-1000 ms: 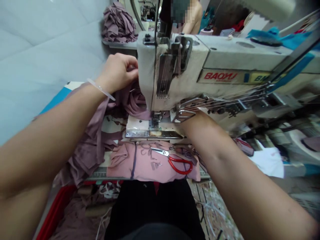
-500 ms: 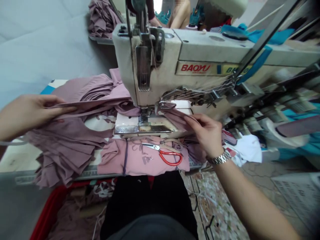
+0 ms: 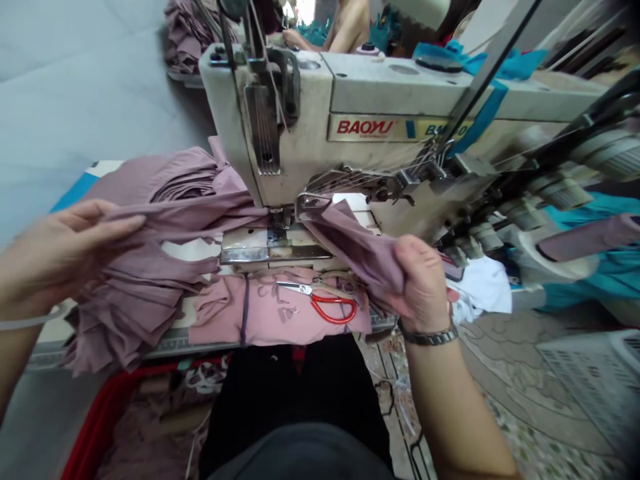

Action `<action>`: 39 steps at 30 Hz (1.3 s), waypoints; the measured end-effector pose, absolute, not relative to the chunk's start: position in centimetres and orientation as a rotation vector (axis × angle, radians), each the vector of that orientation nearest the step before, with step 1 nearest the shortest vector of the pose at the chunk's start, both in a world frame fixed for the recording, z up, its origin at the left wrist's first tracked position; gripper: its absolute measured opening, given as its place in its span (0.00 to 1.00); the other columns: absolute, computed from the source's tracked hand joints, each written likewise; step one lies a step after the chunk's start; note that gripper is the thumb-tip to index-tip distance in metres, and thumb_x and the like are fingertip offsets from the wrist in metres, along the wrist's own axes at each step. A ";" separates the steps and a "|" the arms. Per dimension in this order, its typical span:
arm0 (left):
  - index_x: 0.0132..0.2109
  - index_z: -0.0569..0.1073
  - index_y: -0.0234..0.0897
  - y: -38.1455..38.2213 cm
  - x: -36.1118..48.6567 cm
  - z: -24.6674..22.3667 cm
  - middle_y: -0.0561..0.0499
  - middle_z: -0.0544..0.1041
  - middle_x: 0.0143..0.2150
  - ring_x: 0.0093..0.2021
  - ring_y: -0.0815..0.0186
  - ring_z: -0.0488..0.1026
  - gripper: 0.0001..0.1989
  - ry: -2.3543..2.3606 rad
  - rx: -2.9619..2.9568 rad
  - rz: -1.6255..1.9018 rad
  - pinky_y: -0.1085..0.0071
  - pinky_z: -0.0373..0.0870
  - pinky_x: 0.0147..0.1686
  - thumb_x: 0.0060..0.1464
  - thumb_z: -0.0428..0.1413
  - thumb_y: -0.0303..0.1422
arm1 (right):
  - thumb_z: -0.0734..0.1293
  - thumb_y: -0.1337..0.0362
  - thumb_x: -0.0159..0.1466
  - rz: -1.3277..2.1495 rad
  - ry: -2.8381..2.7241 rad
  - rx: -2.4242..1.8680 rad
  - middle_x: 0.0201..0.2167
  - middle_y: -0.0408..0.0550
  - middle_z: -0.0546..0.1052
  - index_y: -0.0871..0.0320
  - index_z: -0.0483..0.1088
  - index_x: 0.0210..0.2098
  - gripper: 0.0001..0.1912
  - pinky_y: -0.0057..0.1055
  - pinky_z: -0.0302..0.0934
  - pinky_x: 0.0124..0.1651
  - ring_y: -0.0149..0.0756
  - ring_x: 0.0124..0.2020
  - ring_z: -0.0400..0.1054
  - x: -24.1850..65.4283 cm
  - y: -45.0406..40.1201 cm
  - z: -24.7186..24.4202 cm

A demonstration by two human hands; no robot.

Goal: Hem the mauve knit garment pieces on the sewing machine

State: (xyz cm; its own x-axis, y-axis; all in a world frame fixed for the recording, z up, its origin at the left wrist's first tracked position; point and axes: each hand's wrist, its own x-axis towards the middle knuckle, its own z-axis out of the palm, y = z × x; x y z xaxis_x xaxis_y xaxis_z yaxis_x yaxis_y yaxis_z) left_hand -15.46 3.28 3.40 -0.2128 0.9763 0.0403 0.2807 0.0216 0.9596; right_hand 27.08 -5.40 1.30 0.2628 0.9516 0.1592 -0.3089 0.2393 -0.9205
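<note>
My left hand (image 3: 70, 250) pinches the edge of a mauve fabric piece (image 3: 210, 212), stretched from my fingers to the needle area of a sewing machine (image 3: 295, 127). On the machine's other side my right hand (image 3: 425, 280) grips a bunched, folded length of mauve fabric (image 3: 367, 257), its fingers wrapped round it. Whether both lengths are one piece is hidden under the presser foot (image 3: 283, 217). Below my left hand lies a fanned stack of mauve cut pieces (image 3: 135, 293).
Red-handled scissors (image 3: 334, 309) rest on a pink cloth (image 3: 270, 323) along the table's front edge. Thread cones (image 3: 580, 243) stand at the right. A red bin (image 3: 95, 423) holds scraps below. Behind the machine, another person's arm (image 3: 345, 30) shows.
My right hand has turned and closed more fully round the fabric, which now bunches and opens into a fold. My left hand stays at the left, still pinching. The view has shifted slightly.
</note>
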 end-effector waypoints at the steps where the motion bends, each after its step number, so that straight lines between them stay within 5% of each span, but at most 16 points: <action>1: 0.35 0.72 0.30 4.3 -15.6 3.9 0.51 0.76 0.33 0.32 0.69 0.73 0.15 1.537 1.168 1.324 0.73 0.74 0.29 0.38 0.66 0.27 | 0.74 0.58 0.57 0.985 -1.006 -0.968 0.18 0.34 0.70 0.56 0.73 0.25 0.11 0.19 0.56 0.20 0.20 0.17 0.59 26.3 -5.4 1.5; 4: 0.35 0.69 0.34 6.2 -14.2 5.9 0.56 0.77 0.37 0.38 0.73 0.73 0.15 1.185 0.892 1.615 0.73 0.76 0.42 0.36 0.59 0.20 | 0.70 0.59 0.63 0.797 -1.435 -1.041 0.22 0.38 0.73 0.57 0.74 0.30 0.09 0.22 0.60 0.25 0.23 0.20 0.62 23.9 -5.0 1.7; 7: 0.37 0.68 0.37 4.8 -9.8 6.9 0.59 0.76 0.36 0.39 0.77 0.73 0.14 0.827 1.136 1.696 0.74 0.72 0.51 0.42 0.57 0.19 | 0.67 0.57 0.65 0.490 -1.998 -0.928 0.38 0.51 0.79 0.63 0.74 0.44 0.15 0.32 0.68 0.43 0.34 0.38 0.72 22.3 -3.9 1.1; 9: 0.46 0.69 0.36 2.6 -6.3 5.9 0.56 0.78 0.41 0.40 0.74 0.74 0.16 0.884 1.617 1.511 0.70 0.73 0.49 0.49 0.58 0.21 | 0.68 0.57 0.64 0.165 -2.379 -0.872 0.52 0.62 0.74 0.69 0.67 0.56 0.27 0.41 0.66 0.52 0.45 0.52 0.68 22.2 -3.0 0.3; 11: 0.58 0.66 0.35 0.5 -3.3 3.8 0.47 0.76 0.51 0.49 0.65 0.74 0.24 0.920 2.232 0.972 0.63 0.72 0.52 0.54 0.60 0.27 | 0.66 0.61 0.66 -0.181 -2.598 -0.930 0.59 0.66 0.68 0.71 0.60 0.62 0.29 0.46 0.63 0.54 0.51 0.58 0.62 22.8 -2.1 -0.3; 14: 0.62 0.64 0.36 -1.0 -1.2 0.6 0.42 0.72 0.58 0.56 0.55 0.70 0.26 0.964 2.900 0.593 0.57 0.70 0.52 0.58 0.59 0.30 | 0.60 0.69 0.68 -0.504 -2.664 -1.054 0.56 0.63 0.70 0.67 0.60 0.63 0.24 0.45 0.64 0.46 0.49 0.51 0.65 24.4 -1.1 -0.6; 17: 0.58 0.69 0.40 -1.1 -1.4 -0.9 0.43 0.74 0.53 0.48 0.55 0.72 0.20 1.147 3.194 0.663 0.59 0.70 0.43 0.59 0.56 0.29 | 0.59 0.71 0.68 -0.590 -2.655 -0.991 0.50 0.61 0.74 0.66 0.65 0.59 0.21 0.42 0.64 0.41 0.45 0.44 0.66 25.6 -0.8 -0.4; 23: 0.51 0.71 0.31 -1.7 -1.5 -0.6 0.42 0.74 0.53 0.51 0.57 0.70 0.12 1.105 3.241 0.736 0.61 0.67 0.49 0.61 0.52 0.25 | 0.59 0.73 0.67 -0.574 -2.550 -0.740 0.53 0.61 0.74 0.69 0.70 0.52 0.16 0.43 0.63 0.55 0.45 0.55 0.65 24.7 -1.6 -0.9; 28: 0.41 0.72 0.30 -2.4 -0.9 -0.8 0.41 0.73 0.55 0.54 0.54 0.69 0.07 1.213 3.156 0.699 0.59 0.66 0.49 0.59 0.50 0.24 | 0.62 0.69 0.66 -0.542 -2.489 -0.830 0.49 0.61 0.76 0.70 0.70 0.51 0.16 0.42 0.65 0.46 0.46 0.48 0.68 23.2 -2.1 -1.4; 33: 0.59 0.69 0.36 -2.3 -0.2 -0.5 0.43 0.73 0.53 0.51 0.54 0.69 0.20 1.326 3.180 0.639 0.57 0.66 0.45 0.60 0.50 0.25 | 0.61 0.69 0.67 -0.495 -2.450 -0.891 0.50 0.61 0.75 0.68 0.71 0.51 0.16 0.45 0.64 0.51 0.47 0.52 0.66 22.4 -2.3 -1.7; 39: 0.59 0.69 0.29 -2.5 0.4 -0.4 0.39 0.72 0.54 0.50 0.54 0.68 0.20 1.323 3.152 0.618 0.60 0.67 0.45 0.61 0.50 0.26 | 0.61 0.67 0.67 -0.305 -2.328 -1.002 0.52 0.61 0.75 0.69 0.70 0.53 0.17 0.45 0.64 0.55 0.47 0.54 0.66 21.6 -2.7 -2.2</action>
State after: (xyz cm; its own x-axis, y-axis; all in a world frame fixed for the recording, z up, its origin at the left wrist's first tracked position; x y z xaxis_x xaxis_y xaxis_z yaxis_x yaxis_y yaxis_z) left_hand 0.38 -2.54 -0.40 0.6564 0.6142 0.4381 0.7302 -0.6633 -0.1640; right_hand 21.61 -2.68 -2.19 -0.5494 0.5894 0.5922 0.7219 0.6917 -0.0187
